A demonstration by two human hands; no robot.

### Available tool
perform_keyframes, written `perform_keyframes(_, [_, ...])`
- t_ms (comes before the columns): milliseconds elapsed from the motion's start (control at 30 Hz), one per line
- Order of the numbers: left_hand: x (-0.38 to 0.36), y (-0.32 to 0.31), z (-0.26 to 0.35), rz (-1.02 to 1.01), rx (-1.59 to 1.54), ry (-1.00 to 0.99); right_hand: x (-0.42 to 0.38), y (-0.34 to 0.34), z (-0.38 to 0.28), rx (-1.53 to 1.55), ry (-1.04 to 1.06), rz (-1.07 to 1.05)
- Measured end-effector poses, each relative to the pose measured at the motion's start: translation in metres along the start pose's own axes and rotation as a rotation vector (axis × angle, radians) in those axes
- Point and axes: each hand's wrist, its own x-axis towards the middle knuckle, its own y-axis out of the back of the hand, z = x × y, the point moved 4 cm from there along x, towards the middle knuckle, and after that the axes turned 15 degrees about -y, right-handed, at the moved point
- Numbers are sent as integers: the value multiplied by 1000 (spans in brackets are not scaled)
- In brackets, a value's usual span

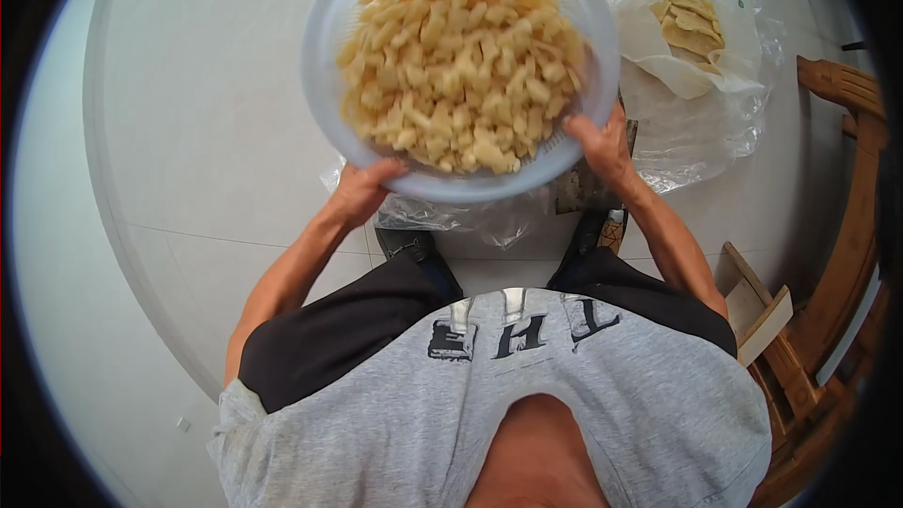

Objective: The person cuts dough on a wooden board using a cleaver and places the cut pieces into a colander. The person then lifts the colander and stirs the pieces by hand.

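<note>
A large round whitish plastic basin (324, 66) is held up in front of me, filled with many small pale yellow pieces (461, 66). My left hand (362, 190) grips its lower left rim, the thumb over the edge and the other fingers hidden beneath. On the lower right rim is my right hand (605, 146), its thumb inside the basin and the rest of its fingers mostly out of sight below.
An open plastic bag (649, 47) with flat yellowish pieces (689, 21) lies at the upper right. Clear plastic sheeting (677, 136) spreads on the tiled floor (207, 132). Wooden furniture (847, 226) stands at the right edge. My shoes (406, 243) are below the basin.
</note>
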Motion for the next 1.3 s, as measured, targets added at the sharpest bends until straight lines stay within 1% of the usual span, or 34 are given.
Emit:
perform_keyframes(33, [-5, 1, -5, 29, 38, -16, -5, -1, 3, 51, 55, 16])
perform_keyframes(67, [-3, 1, -6, 28, 31, -38, -3, 0, 4, -47, 36, -36])
perform_keyframes(100, [5, 3, -4, -1, 14, 21, 6, 1, 5, -27, -71, -58])
perform_keyframes(167, [22, -5, 24, -59, -22, 125, 27, -1, -13, 12, -271, -104])
perform_keyframes(200, [22, -4, 30, -39, 22, 213, 34, 2, -8, -63, -283, -94])
perform_keyframes(300, [17, -14, 32, 29, 17, 63, 29, 1, -6, 6, -206, -53])
perform_keyframes(333, [18, -13, 32, 29, 34, 79, 28, 0, -4, 37, -199, -37])
perform_keyframes(433, [21, -11, 37, -5, 58, 108, 33, 1, -3, 6, -273, -80])
perform_keyframes(533, [16, -10, 68, -140, 262, 164, 32, 1, -7, -3, -235, -63])
perform_keyframes(600, [17, 10, 98, -150, 496, 159, 31, 1, -10, 5, -236, -50])
perform_keyframes(633, [20, 17, 115, -88, 722, 74, 31, 0, -11, 8, -233, -42])
perform_keyframes(667, [22, 27, 128, 16, 933, -138, 32, 0, -11, 20, -210, -36])
perform_keyframes(733, [31, 8, 143, 50, 920, -456, 32, -1, -10, 38, -163, -21])
perform_keyframes(767, [35, -6, 148, 69, 904, -615, 32, -1, -11, 37, -175, -27])
perform_keyframes(833, [50, -49, 139, -103, 974, -690, 30, -1, -13, 32, -204, -44])
perform_keyframes(900, [77, -78, 126, -346, 1326, -924, 30, -1, -11, 38, -194, -44])
perform_keyframes(967, [103, -98, 110, -440, 1317, -909, 31, -1, -11, 37, -190, -40])
perform_keyframes(1067, [117, -122, 80, -588, 1584, -857, 32, -2, -12, 25, -191, -48])
perform_keyframes(1100, [110, -125, 74, -620, 1552, -882, 32, -1, -12, 23, -192, -54])
perform_keyframes(1167, [71, -136, 69, -693, 1490, -925, 32, 0, -10, 13, -189, -52])
perform_keyframes(1267, [35, -137, 74, -829, 1462, -855, 31, 0, -10, 6, -188, -51])
perform_keyframes(1300, [33, -137, 80, -792, 1410, -858, 31, 0, -11, 15, -199, -61])
